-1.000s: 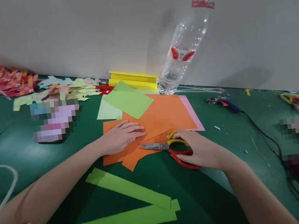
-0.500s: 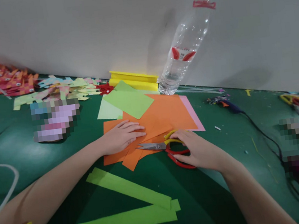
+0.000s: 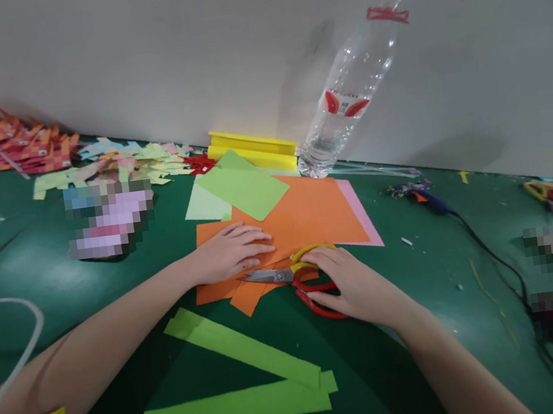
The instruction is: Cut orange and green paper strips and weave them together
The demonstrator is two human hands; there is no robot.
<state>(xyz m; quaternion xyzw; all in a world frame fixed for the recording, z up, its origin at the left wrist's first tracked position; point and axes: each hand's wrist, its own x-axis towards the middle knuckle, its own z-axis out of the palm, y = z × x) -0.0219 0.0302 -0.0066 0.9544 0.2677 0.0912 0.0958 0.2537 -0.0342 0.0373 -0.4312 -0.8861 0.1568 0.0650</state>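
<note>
My left hand [image 3: 231, 251] lies flat on the orange paper [image 3: 312, 212], its fingers stretched to the right. In my right hand [image 3: 353, 281] are the scissors [image 3: 275, 275], with red and yellow handles and blades pointing left toward my left fingertips. The blades look nearly closed and lie over loose orange strips [image 3: 246, 298]. A light green sheet [image 3: 246, 184] overlaps the orange paper at the back, and a pink sheet [image 3: 366, 219] shows along its right edge. Closer to me, green paper strips [image 3: 230, 407] form a sideways V on the green table.
A tall water bottle [image 3: 344, 104] stands by the wall beside a yellow folded piece [image 3: 252, 151]. Paper scraps [image 3: 144, 161] and red-orange woven paper shapes [image 3: 21, 141] lie at back left. On the right are a corded tool [image 3: 430, 201] and other scissors [image 3: 550, 193].
My right hand has moved the scissors left, further over the orange strips, and their blades have closed somewhat. My left hand stays on the paper. The whole view has shifted slightly.
</note>
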